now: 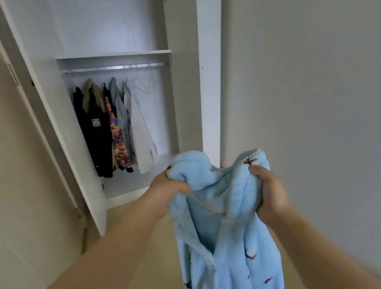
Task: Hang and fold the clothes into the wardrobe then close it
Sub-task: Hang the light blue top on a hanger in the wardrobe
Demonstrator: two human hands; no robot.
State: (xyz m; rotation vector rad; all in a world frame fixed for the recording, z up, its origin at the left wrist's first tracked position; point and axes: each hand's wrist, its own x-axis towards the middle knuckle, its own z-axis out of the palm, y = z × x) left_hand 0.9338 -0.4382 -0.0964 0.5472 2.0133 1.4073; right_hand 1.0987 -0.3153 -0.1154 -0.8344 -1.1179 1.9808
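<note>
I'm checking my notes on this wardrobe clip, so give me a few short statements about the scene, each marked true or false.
1. The left hand and the right hand both grip the blue garment. True.
2. The wardrobe is closed. False: it stands open.
3. The rail is bare. False: clothes hang along its left part.
4. Empty hangers hang to the right of those clothes. True.
</note>
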